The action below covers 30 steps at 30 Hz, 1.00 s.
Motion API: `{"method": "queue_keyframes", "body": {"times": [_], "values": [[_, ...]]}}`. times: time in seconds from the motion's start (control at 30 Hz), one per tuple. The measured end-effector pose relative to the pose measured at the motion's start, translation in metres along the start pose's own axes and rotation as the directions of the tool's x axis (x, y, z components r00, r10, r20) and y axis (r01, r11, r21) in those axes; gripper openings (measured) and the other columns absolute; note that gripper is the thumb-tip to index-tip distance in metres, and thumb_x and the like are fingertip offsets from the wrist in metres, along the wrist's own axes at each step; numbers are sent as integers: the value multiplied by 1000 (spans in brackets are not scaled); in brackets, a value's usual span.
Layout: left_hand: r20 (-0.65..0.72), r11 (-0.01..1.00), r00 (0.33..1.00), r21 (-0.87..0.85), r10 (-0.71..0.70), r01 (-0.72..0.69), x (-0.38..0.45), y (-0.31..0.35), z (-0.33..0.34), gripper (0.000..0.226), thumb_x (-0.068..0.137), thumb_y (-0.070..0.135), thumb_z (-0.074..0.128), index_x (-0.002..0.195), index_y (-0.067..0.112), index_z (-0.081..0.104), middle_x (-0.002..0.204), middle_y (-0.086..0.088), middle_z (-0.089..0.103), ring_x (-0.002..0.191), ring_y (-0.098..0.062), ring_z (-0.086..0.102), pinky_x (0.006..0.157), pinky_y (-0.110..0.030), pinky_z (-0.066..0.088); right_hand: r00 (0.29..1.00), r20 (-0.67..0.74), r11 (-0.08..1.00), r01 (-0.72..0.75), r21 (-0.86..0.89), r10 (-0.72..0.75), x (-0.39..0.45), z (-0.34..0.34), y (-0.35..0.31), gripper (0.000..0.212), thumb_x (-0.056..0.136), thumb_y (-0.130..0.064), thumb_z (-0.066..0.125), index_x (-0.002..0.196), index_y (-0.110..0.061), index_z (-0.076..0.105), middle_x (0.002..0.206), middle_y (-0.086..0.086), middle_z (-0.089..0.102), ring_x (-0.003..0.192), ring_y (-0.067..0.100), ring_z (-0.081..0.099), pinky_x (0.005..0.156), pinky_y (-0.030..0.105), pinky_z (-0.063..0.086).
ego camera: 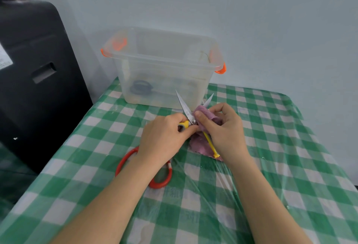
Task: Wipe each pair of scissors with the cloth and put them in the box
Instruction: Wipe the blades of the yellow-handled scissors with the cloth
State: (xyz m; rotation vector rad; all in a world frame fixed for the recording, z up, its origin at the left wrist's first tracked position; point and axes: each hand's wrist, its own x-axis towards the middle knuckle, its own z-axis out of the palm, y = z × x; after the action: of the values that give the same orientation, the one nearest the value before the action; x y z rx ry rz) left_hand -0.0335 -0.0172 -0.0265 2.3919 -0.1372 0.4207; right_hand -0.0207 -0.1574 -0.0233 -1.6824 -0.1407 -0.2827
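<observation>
Left hand (164, 133): curled round the yellow handle of the yellow scissors (187, 117), which are held above the counter (271, 147) just in front of the box (162, 69).
Right hand (222, 127): the purple cloth (205, 116) is pinched round the right blade, near the pivot; the rest of the cloth hangs down to the counter.
Blades: spread apart, both tips pointed away towards the box wall, the left blade bare.
Cut risk: judged highest if the cloth is dragged along the edge with thin cover over the fingertips, since the fingers are wrapped right round the blade.
Closing risk: if the handle is squeezed mid-wipe, the bare blade could be swung onto the thumb pressed beside the pivot.
Snag risk: the trailing cloth could be caught between the blades.
Red scissors (143, 168): left on the counter under the left forearm; they could be nudged by the arm.
Box contents: a dark looped handle (140, 86) is seen through the wall; a careless drop could strike it.
</observation>
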Motion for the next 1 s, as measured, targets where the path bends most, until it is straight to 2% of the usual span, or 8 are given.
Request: {"method": "queue_keyframes", "body": {"times": [0.07,0.23,0.4,0.5,0.6,0.77,0.9,1.0], "values": [[-1,1000,1000,8,10,-10,-1,1,1,39,82,59,62,76,21,65,53,2,58,55,-24,62,58,-40,51,1000,-4,999,-9,31,9,0,0,-2,22,83,-10,75,78,-10,54,57,-9,65,54,2,59,53,17,49],[5,1000,1000,13,16,-16,-1,0,1,41,82,59,62,73,19,63,52,0,57,53,-23,62,57,-40,51,997,58,998,-50,50,47,1,-5,-6,21,85,-4,71,77,-7,53,56,-3,63,51,7,58,50,18,48],[16,1000,1000,9,2,-2,-1,0,0,43,81,60,64,78,17,68,54,-1,60,52,-20,60,57,-38,50,984,136,992,-117,39,111,-2,-11,-15,23,89,6,61,76,-6,45,44,-12,55,34,-1,43,38,9,34],[27,1000,1000,-5,-15,15,0,0,0,43,79,61,65,79,18,68,54,-1,60,52,-19,60,56,-37,50,986,95,989,-143,42,139,-2,-11,-17,21,88,6,56,77,-6,44,51,2,56,33,0,42,35,10,31],[31,1000,999,-4,-23,23,0,-1,0,44,79,61,65,77,16,66,54,-1,60,52,-19,60,56,-39,50,987,78,989,-142,49,138,-2,-10,-14,19,89,3,59,77,-6,46,47,-1,54,37,3,44,39,13,36],[12,1000,1000,18,0,0,1,-2,-1,44,82,60,62,80,16,68,55,-2,61,53,-22,61,56,-41,51,996,61,997,-70,28,69,0,-5,-4,20,86,-2,67,76,-8,51,51,-7,60,50,7,56,53,20,48],[2,999,1000,40,-1,1,0,0,0,46,81,62,59,79,17,67,55,-2,60,54,-23,62,59,-40,52,1000,-12,1000,-25,11,25,0,0,0,24,84,-11,75,77,-8,52,57,-1,65,56,10,60,56,24,51],[-2,999,1000,48,3,-3,-1,1,0,44,81,63,58,80,20,67,58,-1,62,55,-22,63,61,-40,52,998,-57,998,5,-66,-9,0,2,2,29,82,-20,78,74,-13,51,66,7,68,63,17,62,61,32,51]]}}
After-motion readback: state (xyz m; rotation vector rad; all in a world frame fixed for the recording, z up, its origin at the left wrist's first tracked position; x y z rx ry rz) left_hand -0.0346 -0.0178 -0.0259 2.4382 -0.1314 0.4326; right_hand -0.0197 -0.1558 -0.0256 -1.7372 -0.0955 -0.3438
